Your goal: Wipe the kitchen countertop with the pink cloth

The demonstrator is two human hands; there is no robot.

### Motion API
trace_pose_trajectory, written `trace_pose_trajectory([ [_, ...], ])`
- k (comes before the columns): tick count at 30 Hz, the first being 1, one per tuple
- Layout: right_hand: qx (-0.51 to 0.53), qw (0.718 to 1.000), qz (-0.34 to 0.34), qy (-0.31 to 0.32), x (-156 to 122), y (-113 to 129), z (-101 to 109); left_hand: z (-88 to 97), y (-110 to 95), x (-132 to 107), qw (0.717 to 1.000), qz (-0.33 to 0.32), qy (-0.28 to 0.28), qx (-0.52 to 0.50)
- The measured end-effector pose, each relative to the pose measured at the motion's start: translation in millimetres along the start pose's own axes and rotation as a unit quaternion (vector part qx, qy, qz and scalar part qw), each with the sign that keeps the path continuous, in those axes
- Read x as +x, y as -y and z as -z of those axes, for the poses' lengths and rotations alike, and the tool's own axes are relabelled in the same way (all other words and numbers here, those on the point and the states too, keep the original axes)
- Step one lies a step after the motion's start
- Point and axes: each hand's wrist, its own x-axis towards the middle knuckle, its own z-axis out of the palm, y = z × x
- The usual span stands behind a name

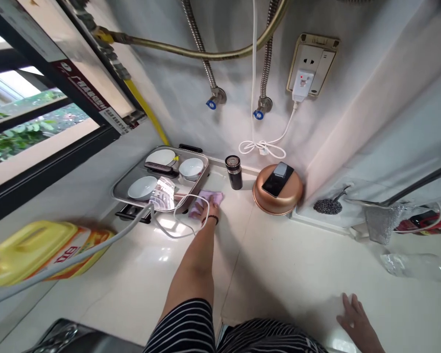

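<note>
At the far part of the bench, near the wall, the left hand is lying on a pink cloth. Its fingers are stretched over the cloth, palm down, so this grip looks rather flat; whether the fingers also pinch the fabric, I cannot tell. The cloth is spread on the bench surface, just beside the right side of a metal tray with dark handles, and a black tumbler is standing upright near it, on the other side. Inside the tray are two white bowls and a white plate. One white cord makes a loop around the place where the left hand works.

Further to the right, a copper-coloured pan sits upside down, and a black phone rests on its bottom. Well apart from the cloth, the right hand is low at the near side, its grip loosely open, with fingers a little separated and nothing visible in it. A clear plastic bottle lies near this hand. At the left side there is a yellow jug.
</note>
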Motion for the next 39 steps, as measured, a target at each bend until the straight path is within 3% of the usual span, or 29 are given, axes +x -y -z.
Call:
trace_pose_trajectory([
  [2, -0.011, 1.0, -0.004, 0.009, -2, 3, 0, -0.4, 2, -2, 1.0, 0.019, -0.004, -0.003],
  [5, -0.034, 0.999, 0.003, 0.019, -4, 12, 3, -18.9, -9, -25, 1.0, 0.01, -0.007, -0.014],
  [8, -0.054, 0.998, -0.003, 0.04, -4, 24, 8, -51.3, -35, -69, 0.997, -0.079, 0.01, -0.008],
  [11, -0.065, 0.996, -0.023, 0.054, -3, 34, 13, -87.2, -78, -127, 0.978, -0.201, 0.051, 0.013],
  [16, -0.065, 0.995, -0.026, 0.076, 2, 46, 21, -141.8, -163, -235, 0.913, -0.38, 0.146, 0.004],
  [18, -0.058, 0.995, -0.013, 0.082, 4, 49, 25, -161.6, -185, -278, 0.873, -0.447, 0.194, -0.005],
  [20, -0.048, 0.995, -0.004, 0.086, 6, 53, 28, -178.0, -194, -314, 0.836, -0.503, 0.217, -0.019],
  [23, -0.02, 0.997, -0.016, 0.071, 7, 57, 33, -186.9, -189, -342, 0.807, -0.548, 0.219, -0.024],
  [26, 0.052, 0.998, -0.043, 0.013, 10, 56, 44, -170.0, -174, -330, 0.832, -0.518, 0.196, 0.015],
  [29, 0.178, 0.971, -0.147, -0.061, 20, 40, 65, -139.4, -150, -289, 0.912, -0.385, 0.131, 0.053],
  [31, 0.234, 0.941, -0.216, -0.109, 29, 18, 84, -120.8, -125, -259, 0.939, -0.324, 0.101, 0.057],
  [34, 0.254, 0.915, -0.255, -0.181, 47, -22, 117, -102.1, -75, -232, 0.981, -0.182, 0.047, 0.041],
  [36, 0.277, 0.895, -0.257, -0.236, 62, -45, 141, -96.9, -42, -234, 0.992, -0.12, 0.024, 0.031],
  [39, 0.317, 0.869, -0.24, -0.296, 91, -65, 174, -100.1, -10, -262, 0.997, -0.067, 0.002, 0.029],
])
